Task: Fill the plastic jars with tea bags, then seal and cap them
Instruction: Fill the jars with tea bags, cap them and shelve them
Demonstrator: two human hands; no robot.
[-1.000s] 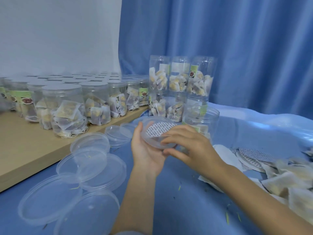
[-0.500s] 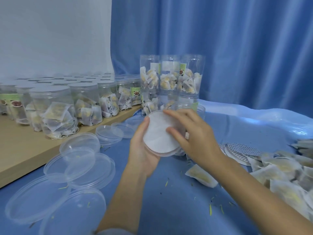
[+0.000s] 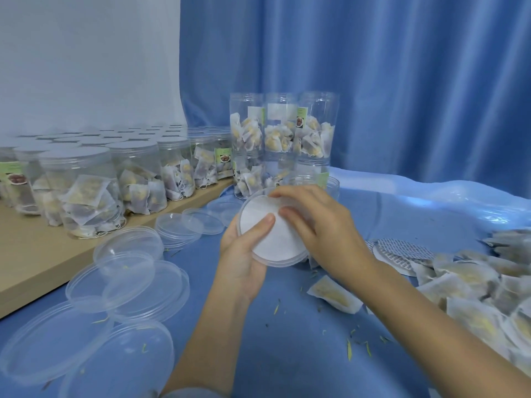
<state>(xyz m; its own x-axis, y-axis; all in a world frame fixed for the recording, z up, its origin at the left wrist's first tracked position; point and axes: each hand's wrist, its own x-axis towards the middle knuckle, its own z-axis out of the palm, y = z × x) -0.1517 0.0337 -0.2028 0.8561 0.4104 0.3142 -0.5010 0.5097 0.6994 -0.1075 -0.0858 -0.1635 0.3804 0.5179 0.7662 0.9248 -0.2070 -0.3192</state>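
Item in hand: one clear plastic lid (image 3: 271, 261), centre of frame, tilted toward the camera, with a white round liner (image 3: 268, 237) lying inside it.

Left hand (image 3: 244, 254): cupped under and behind the lid from the lower left, thumb laid across the liner's face, fingers curled round the rim.

Right hand (image 3: 319, 225): came in from the lower right, fingers bent and close together, tips pressed on the liner's upper right part.

Behind the hands: one open jar (image 3: 324, 182), largely hidden; whether it held tea bags could not be told.

Stacked jars (image 3: 283, 130): two tiers, centre of frame, uncapped on top, holding tea bags.

Capped jars (image 3: 86, 191): many, filled, in rows on a wooden board (image 3: 34, 262) at left.

Loose lids (image 3: 126, 280): clear, overlapping, lower left, on the blue cloth (image 3: 301, 354).

Foil seals (image 3: 402, 251): patterned discs, a small stack, right of the hands.

Tea bags (image 3: 474, 291): loose heap at the right edge; a single tea bag (image 3: 334, 294) lay apart, below the right wrist.

Blue curtain (image 3: 388, 67): upper right, behind everything.
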